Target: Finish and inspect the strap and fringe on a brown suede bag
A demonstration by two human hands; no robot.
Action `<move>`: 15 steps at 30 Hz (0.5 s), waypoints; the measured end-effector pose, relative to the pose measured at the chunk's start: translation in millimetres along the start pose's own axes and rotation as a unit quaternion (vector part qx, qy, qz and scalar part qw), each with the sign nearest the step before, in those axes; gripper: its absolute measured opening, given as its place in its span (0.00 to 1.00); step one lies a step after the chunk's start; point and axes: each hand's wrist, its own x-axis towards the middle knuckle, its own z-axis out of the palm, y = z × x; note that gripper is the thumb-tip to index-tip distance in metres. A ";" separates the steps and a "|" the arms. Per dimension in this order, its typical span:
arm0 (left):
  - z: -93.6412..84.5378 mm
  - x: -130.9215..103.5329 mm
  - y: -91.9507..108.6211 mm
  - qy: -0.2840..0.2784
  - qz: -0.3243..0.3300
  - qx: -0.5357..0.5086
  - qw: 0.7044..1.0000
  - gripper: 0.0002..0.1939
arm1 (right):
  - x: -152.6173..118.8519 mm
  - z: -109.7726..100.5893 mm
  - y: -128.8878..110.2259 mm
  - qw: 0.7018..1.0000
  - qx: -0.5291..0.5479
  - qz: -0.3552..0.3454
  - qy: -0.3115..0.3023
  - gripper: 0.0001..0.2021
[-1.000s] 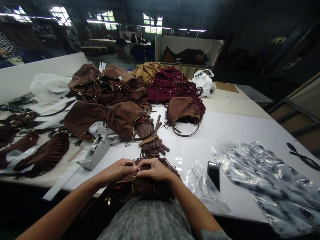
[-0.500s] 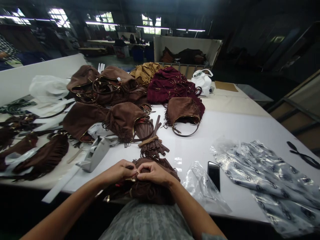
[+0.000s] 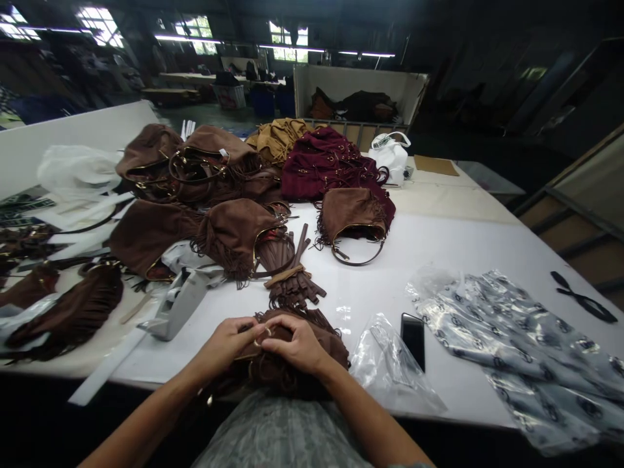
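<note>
A long white counter [image 3: 453, 247] carries the whole spread, and it is big enough that finished and unfinished pieces sit in separate zones. The far half holds a heap of brown fringed bags [image 3: 195, 175], with a burgundy pile [image 3: 326, 166] and a tan one [image 3: 280, 138] behind, grouped by colour so they stay sorted. To the right lie printed plastic sleeves [image 3: 517, 344], flat and within reach, and a crumpled clear bag [image 3: 390, 364] beside a dark phone [image 3: 413, 331]. A grey tape dispenser [image 3: 178, 309] stands just left of the working spot. A bundle of loose leather tassels [image 3: 292, 286] rests directly ahead.

At the near edge, against the person's body, sits the brown fringed bag in work [image 3: 297, 354], pulled close so both hands can meet over its rim. The left hand [image 3: 227, 343] and right hand [image 3: 295, 344] pinch together at a small gold fitting [image 3: 258, 341], probably a ring or clasp; the fingers hide its exact form. Both are closed on that fitting and the suede beneath.
</note>
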 end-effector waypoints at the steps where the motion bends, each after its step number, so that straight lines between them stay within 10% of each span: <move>1: -4.4 4.2 0.5 -0.026 -0.016 -0.007 1.000 0.22 | -2.1 1.7 -6.1 0.998 -0.063 -0.014 0.004 0.21; 7: -16.5 20.5 7.8 -0.124 -0.032 0.001 0.992 0.20 | -13.5 23.5 -28.9 0.944 -0.315 -0.017 0.097 0.13; 15: -9.7 22.3 13.8 -0.061 -0.016 0.025 0.998 0.18 | -9.3 27.3 -16.5 0.923 -0.358 -0.013 0.141 0.10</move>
